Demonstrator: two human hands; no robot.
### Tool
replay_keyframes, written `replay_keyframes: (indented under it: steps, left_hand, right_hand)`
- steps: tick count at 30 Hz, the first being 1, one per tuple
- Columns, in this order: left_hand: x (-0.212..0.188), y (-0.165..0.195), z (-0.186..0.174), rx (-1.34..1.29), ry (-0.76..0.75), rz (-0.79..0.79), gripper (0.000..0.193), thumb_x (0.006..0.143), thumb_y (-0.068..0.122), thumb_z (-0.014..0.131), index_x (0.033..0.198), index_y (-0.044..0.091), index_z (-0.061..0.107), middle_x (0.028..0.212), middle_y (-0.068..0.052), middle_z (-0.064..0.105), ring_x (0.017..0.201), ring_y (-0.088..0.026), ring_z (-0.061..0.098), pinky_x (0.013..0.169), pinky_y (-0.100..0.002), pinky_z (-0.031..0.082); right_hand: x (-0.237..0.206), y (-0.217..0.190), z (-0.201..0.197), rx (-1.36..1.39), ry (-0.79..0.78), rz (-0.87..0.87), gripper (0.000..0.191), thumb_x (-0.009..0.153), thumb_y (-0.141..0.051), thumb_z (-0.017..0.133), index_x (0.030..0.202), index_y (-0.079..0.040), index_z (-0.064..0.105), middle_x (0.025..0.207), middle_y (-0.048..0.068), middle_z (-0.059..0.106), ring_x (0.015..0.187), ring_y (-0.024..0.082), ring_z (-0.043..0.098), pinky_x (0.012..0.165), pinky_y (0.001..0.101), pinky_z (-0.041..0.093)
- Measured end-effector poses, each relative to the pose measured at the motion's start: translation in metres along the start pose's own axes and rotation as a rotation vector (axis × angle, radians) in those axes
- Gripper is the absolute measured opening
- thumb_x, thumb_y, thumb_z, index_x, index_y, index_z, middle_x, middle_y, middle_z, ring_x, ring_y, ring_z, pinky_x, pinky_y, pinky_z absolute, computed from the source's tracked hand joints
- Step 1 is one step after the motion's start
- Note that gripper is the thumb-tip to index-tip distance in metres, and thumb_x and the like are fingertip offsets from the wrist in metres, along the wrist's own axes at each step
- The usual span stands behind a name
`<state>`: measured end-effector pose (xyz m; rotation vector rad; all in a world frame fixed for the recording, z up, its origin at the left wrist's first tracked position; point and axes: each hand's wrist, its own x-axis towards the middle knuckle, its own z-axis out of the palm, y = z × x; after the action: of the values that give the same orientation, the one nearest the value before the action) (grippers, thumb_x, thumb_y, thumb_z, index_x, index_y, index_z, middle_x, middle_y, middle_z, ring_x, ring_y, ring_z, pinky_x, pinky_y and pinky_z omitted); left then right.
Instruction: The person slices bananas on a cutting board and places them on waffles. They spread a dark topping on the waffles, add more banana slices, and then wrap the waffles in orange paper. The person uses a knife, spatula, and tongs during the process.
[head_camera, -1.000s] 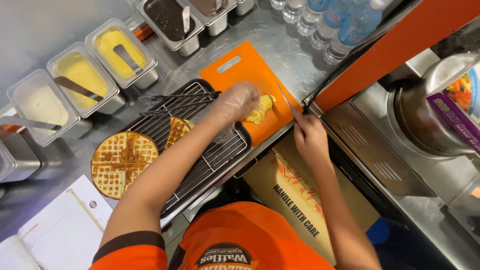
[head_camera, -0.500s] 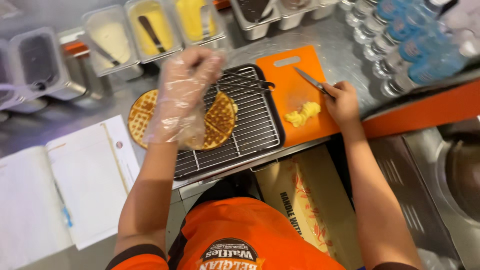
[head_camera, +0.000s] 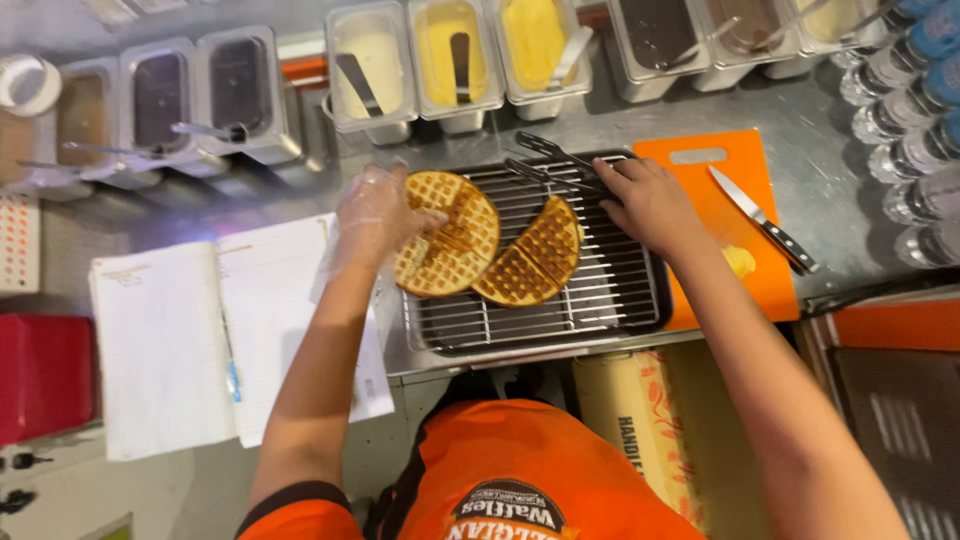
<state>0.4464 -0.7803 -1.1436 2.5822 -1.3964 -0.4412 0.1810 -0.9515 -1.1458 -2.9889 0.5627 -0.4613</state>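
1. The round waffle (head_camera: 447, 232) is seen lying flat at the left end of the wire rack (head_camera: 610, 290), its left edge hanging out past the rack's rim. It is a full disc, so no real long axis can be made out.
2. Just beside it, a folded half waffle (head_camera: 530, 256) is laid with its long axis running from lower left to upper right, the curved edge turned to the right. The two appear to touch or overlap where they meet.
3. Both are golden brown with a deep square grid; the round one is marked into quarters.
4. The left hand (head_camera: 375, 215), in a clear plastic glove, is laid on the round waffle's left edge, fingers curled loosely onto it.
5. The right hand (head_camera: 648, 203) is bare and is rested on the rack by the black tongs (head_camera: 553, 165); whether the tongs are gripped cannot be told.
6. The knife (head_camera: 762, 219) is seen lying on the orange cutting board (head_camera: 720, 180), well apart from that hand.
7. Half a second ago the knife was held in the right hand over the board, and the gloved hand was raised above the waffles; now it is down on the round one.
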Motion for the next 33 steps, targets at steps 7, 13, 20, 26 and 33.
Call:
replay_keyframes:
  steps: [7, 13, 20, 26, 33]
  left_hand:
    - [0.028, -0.087, -0.039, -0.406, -0.1, 0.023, 0.054, 0.079, 0.048, 0.08, 0.111, 0.006, 0.07, 0.112, -0.016, 0.073, 0.099, -0.028, 0.072, 0.088, -0.04, 0.058]
    - [-0.002, -0.16, -0.057, -1.109, -0.051, 0.108, 0.043, 0.086, 0.025, 0.077, 0.12, 0.003, 0.063, 0.11, -0.01, 0.073, 0.095, -0.017, 0.073, 0.085, -0.034, 0.063]
    - [-0.015, -0.148, -0.067, -1.822, 0.013, -0.647, 0.06, 0.083, 0.03, 0.079, 0.13, -0.002, 0.063, 0.12, -0.024, 0.073, 0.108, -0.032, 0.074, 0.089, -0.042, 0.059]
    - [-0.039, -0.065, -0.036, -2.322, -0.114, -0.208, 0.082, 0.082, 0.026, 0.08, 0.151, 0.005, 0.041, 0.133, -0.016, 0.064, 0.122, -0.031, 0.063, 0.102, -0.047, 0.057]
    - [-0.07, -0.036, -0.02, -1.989, -0.373, -0.086, 0.07, 0.083, -0.002, 0.067, 0.149, 0.004, 0.044, 0.125, -0.013, 0.065, 0.114, -0.025, 0.065, 0.105, -0.043, 0.054]
  right_hand:
    - [0.06, -0.025, 0.028, 0.183, 0.058, 0.142, 0.039, 0.091, -0.01, 0.07, 0.128, -0.001, 0.062, 0.109, 0.019, 0.062, 0.095, 0.039, 0.063, 0.081, 0.0452, 0.053]
    - [-0.001, -0.076, 0.014, 0.704, 0.016, 0.645, 0.038, 0.095, -0.018, 0.065, 0.129, -0.002, 0.062, 0.088, 0.003, 0.063, 0.075, 0.015, 0.057, 0.066, 0.0302, 0.047]
    - [-0.063, -0.216, 0.052, 1.574, 0.033, 1.078, 0.034, 0.097, -0.012, 0.052, 0.127, -0.001, 0.061, 0.094, 0.006, 0.069, 0.069, 0.012, 0.061, 0.06, 0.0281, 0.051]
    - [-0.073, -0.258, 0.043, 1.762, 0.299, 1.032, 0.034, 0.1, -0.013, 0.055, 0.131, 0.001, 0.057, 0.106, 0.008, 0.068, 0.077, 0.015, 0.063, 0.067, 0.0293, 0.053]
    - [-0.076, -0.25, 0.035, 1.588, 0.553, 1.156, 0.03, 0.1, -0.015, 0.059, 0.126, 0.001, 0.061, 0.107, 0.008, 0.067, 0.084, 0.015, 0.066, 0.07, 0.0308, 0.055]
